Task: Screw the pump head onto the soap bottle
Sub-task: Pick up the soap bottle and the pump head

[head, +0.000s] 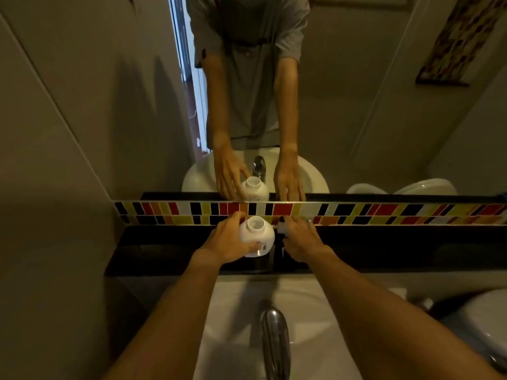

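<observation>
A white soap bottle point(256, 234) with an open neck stands upright on the black ledge point(170, 248) behind the sink. My left hand point(229, 239) wraps around its left side, thumb on the front. Just to its right, my right hand point(300, 239) lies over a small white piece, the pump head point(281, 229), against the tile strip; my fingers cover most of it, so whether they have closed on it is hidden. The mirror above repeats the bottle and both hands.
A chrome tap point(274, 344) rises over the white sink point(233, 311) directly below my arms. A coloured tile strip point(384, 212) and the mirror point(343, 119) back the ledge. A white toilet point(480, 319) sits at the lower right. A wall closes the left.
</observation>
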{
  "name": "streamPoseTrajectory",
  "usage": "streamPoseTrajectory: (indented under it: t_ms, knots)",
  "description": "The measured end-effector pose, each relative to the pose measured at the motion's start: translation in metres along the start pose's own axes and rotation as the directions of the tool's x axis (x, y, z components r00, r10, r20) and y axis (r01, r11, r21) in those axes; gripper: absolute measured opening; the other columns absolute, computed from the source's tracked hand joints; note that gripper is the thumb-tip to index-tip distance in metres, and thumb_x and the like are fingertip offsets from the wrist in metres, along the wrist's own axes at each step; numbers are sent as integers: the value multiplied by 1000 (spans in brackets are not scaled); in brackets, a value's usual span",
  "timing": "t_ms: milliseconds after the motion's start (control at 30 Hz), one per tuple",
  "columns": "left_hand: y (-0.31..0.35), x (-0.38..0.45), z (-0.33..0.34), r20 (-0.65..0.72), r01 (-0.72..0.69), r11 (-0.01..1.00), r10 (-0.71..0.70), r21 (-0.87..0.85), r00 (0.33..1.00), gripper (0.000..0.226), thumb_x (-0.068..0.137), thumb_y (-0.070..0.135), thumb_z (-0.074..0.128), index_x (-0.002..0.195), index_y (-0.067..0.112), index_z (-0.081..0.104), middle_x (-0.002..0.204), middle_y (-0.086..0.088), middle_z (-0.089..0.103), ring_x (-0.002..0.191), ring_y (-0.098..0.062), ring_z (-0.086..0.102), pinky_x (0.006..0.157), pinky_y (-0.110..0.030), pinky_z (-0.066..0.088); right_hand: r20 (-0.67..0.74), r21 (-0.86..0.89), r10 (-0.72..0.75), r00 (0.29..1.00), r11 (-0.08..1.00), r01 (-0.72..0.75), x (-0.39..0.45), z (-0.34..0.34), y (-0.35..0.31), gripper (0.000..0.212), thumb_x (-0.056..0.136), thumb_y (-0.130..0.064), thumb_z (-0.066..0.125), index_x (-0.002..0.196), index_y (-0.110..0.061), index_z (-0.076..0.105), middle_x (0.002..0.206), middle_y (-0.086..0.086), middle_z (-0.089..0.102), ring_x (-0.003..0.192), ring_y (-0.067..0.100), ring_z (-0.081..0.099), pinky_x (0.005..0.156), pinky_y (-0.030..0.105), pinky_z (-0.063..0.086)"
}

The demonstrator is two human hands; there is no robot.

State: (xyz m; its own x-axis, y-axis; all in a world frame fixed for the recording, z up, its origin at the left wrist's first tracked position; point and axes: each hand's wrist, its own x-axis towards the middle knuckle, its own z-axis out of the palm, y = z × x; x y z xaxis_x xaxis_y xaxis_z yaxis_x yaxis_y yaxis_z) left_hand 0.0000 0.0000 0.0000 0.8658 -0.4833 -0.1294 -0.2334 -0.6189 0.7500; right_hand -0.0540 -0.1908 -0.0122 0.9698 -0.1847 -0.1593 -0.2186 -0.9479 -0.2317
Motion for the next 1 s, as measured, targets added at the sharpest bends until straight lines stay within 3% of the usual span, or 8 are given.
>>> streamPoseTrajectory:
  t_ms: [200, 367, 533, 700, 1000]
  knots:
    - [1, 6, 16, -33, -44, 994, 41, -99, 999, 71, 64, 27, 88, 123, 25, 48, 125, -1, 58, 114, -20, 57, 97, -46, 53, -151, -55, 45, 987, 997, -53, 0, 9, 1, 65, 90, -8, 62, 148, -13, 34, 153, 12, 40, 146, 33, 31, 121, 54, 18]
    - [-3, -4, -1, -53, -46, 997, 42, -63, 998, 68, 64, 28, 88, 120, 24, 49, 123, 0, 59, 108, -16, 57, 93, -41, 54, -133, 29, 49, 990, 999, -45, -12, -6, 12, 58, 90, -15, 62, 143, -18, 40, 147, 9, 48, 142, 30, 38, 119, 52, 23]
    - [1, -29, -35, -130, -14, 996, 26, 88, 991, 72, 56, 44, 86, 116, 30, 48, 119, -1, 58, 107, -22, 58, 89, -47, 56, -179, 17, -5, 984, 1000, 9, -33, -42, 18, 32, 90, -23, 61, 122, -19, 54, 129, 6, 59, 123, 25, 52, 110, 42, 30]
    - [34, -64, -63, -163, -14, 955, 64, 295, 985, 79, 58, 37, 87, 124, 28, 44, 123, -7, 43, 108, -28, 53, 90, -48, 54, -290, 87, -66, 955, 992, 95, -68, -83, 13, 44, 81, -20, 73, 119, -18, 52, 122, 6, 62, 119, 26, 56, 110, 43, 34]
    - [94, -110, -76, -170, -86, 883, 183, 462, 968, 76, 60, 38, 85, 124, 29, 46, 126, -7, 40, 112, -28, 49, 94, -47, 52, -386, 36, -213, 897, 969, 245, -125, -142, -6, 43, 86, -22, 69, 126, -21, 55, 135, 3, 57, 129, 23, 49, 110, 44, 32]
